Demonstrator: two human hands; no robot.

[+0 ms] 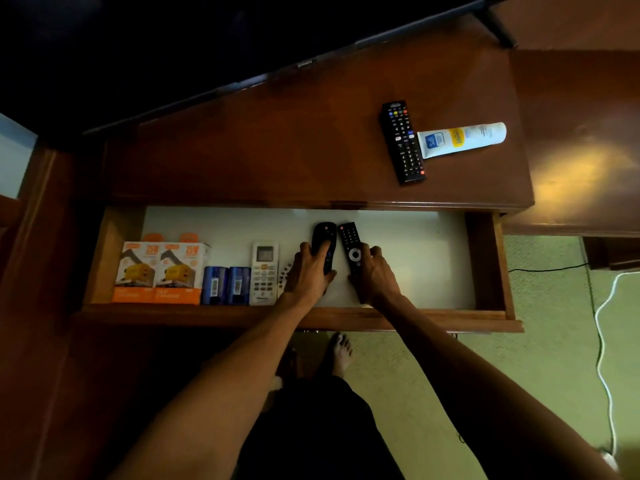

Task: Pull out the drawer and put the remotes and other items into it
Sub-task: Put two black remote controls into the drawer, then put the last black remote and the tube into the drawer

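Note:
The wooden drawer [491, 265] stands pulled out, its white floor showing. Inside, my left hand [306, 275] grips a rounded black remote [323, 237] and my right hand [375, 275] grips a slim black remote [349, 242] beside it; both remotes rest on the drawer floor. To their left lie a small white remote [284, 273], partly hidden by my left hand, a white air-conditioner remote [265, 271], two blue packs [227, 285] and two orange boxes [161, 271]. On the desk top lie a black TV remote [403, 142] and a white tube [462, 138].
A dark TV screen [173, 46] with a leg [495, 26] stands at the back of the desk top [277, 150]. White and black cables [602, 341] run across the green floor at the right. My bare foot [341, 351] is under the drawer front.

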